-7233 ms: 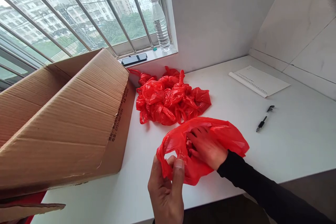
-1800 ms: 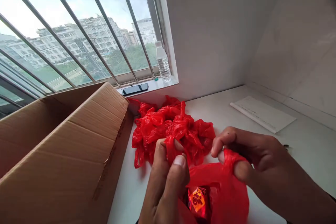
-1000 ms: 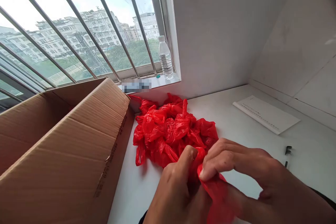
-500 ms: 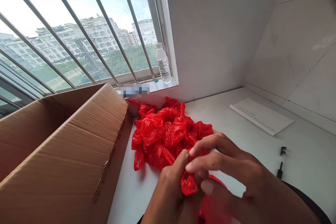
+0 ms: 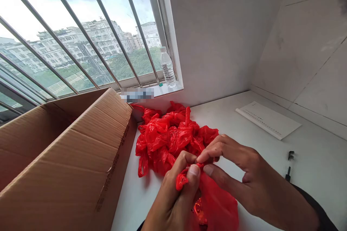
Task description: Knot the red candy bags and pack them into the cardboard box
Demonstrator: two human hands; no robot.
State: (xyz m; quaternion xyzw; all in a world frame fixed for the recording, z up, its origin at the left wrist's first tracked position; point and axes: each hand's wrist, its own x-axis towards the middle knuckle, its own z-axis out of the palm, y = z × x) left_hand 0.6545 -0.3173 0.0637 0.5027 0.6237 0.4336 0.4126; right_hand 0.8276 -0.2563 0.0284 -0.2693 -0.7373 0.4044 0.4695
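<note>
A thin red plastic bag (image 5: 221, 202) hangs from my two hands at the lower middle of the head view, with something shiny showing faintly through it. My left hand (image 5: 180, 187) is closed on the bag's gathered top, and a twisted end pokes out between thumb and forefinger. From the right, my right hand (image 5: 238, 169) pinches the same gathered part with thumb and fingertips. Just beyond both hands lies a heap of crumpled red plastic bags (image 5: 168, 133) on the white table (image 5: 217, 110).
An open cardboard box (image 5: 81, 144) stands along the left side. A clear water bottle (image 5: 168, 68) is on the windowsill beside the barred window. To the right lie a white booklet (image 5: 268, 120) and a black pen (image 5: 289, 166).
My right thumb and fingers have closed into a pinch at the bag's neck. The twisted end has shifted left in my left hand, and more of the bag's body shows below.
</note>
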